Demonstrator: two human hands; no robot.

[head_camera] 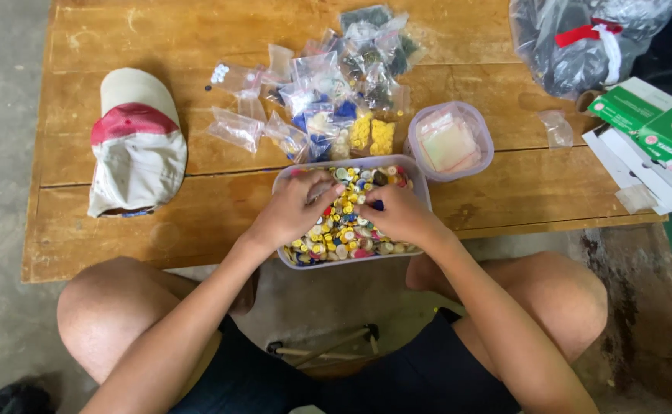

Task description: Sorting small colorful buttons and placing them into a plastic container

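Yellow dominates the heap of small plastic buttons (341,222), mixed with blue, white and red ones, that fills a shallow clear rectangular plastic tub (420,178) sitting at the near edge of the worn wooden worktop (198,153). The tub is right in front of the seated person's knees, so both arms reach it without stretching. Both hands are down in the heap, close together near its middle. The left hand (294,207) has its fingers curled into the buttons, and the right hand (397,215) has its fingertips pinched together at the pile; I cannot tell whether either one actually has a button gripped.

Just behind the tub lies a loose cluster of small clear plastic bags (328,92), some showing yellow, blue or white contents, near enough for an arm to reach past the tub. To their right, touching the tub's far corner, stands a round clear plastic container (483,126) with flat pale packets inside. A white and red cloth cap (136,142) rests well to the left, apart from everything. At the right edge sit green and white cardboard boxes (650,126) and, further back, a large crumpled clear plastic bag (573,46).
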